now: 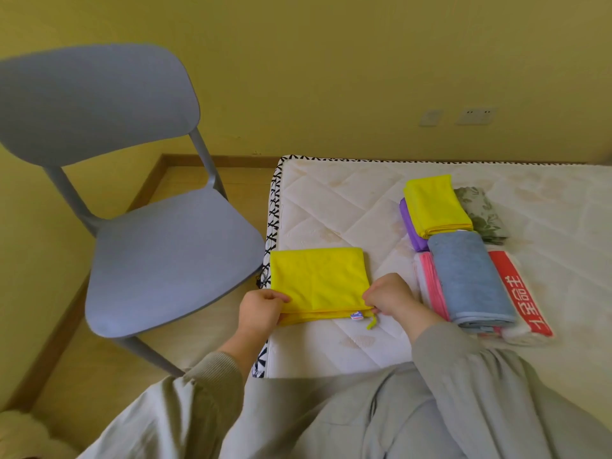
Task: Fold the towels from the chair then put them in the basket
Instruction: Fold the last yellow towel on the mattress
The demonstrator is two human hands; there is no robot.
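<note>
Attention belongs on the yellow towel, which lies folded over once at the left edge of the mattress, in the lower middle of the frame. The left hand pinches its near left corner and the right hand pinches its near right corner, each with fingers curled onto the doubled layers. A small label and a yellow hanging loop stick out just beside the right hand.

The step appears to be squaring the near edges before the next fold. To do it well, both pinches should keep the two layers flush, pull lightly apart so the cloth lies taut and flat, and carry one side over the other with the corners meeting. The loop is best tucked inside.

To the right on the mattress lie finished pieces: another yellow one on a purple one, and a blue towel over a pink one. The chair at the left carries no towels, so this looks like the last one. The basket is not in view.
</note>
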